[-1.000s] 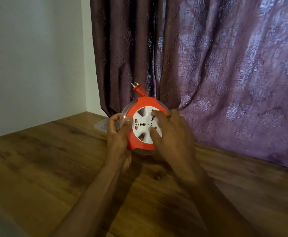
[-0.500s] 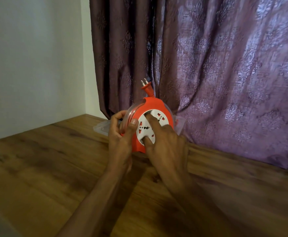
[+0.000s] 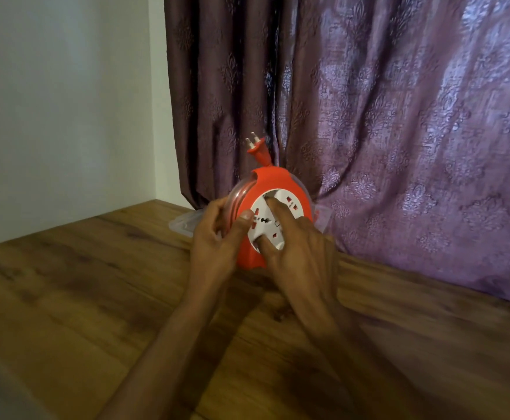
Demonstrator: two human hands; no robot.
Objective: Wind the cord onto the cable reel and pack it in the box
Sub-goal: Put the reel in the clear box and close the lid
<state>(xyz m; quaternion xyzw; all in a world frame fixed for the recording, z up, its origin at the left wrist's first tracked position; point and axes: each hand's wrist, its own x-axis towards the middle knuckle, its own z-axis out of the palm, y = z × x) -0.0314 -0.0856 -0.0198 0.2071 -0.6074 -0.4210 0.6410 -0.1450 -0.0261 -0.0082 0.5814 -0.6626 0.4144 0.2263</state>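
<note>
One reel [image 3: 273, 219]: left hand [image 3: 217, 241] is gripping its rim, right hand [image 3: 296, 247] is pressing fingers into its white face; one clear box [image 3: 184, 224] is lying behind, partly hidden.

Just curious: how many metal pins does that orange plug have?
2 show on the plug, side by side at its tip above the cable reel, pointing up-left; a third could be hidden behind them.
</note>
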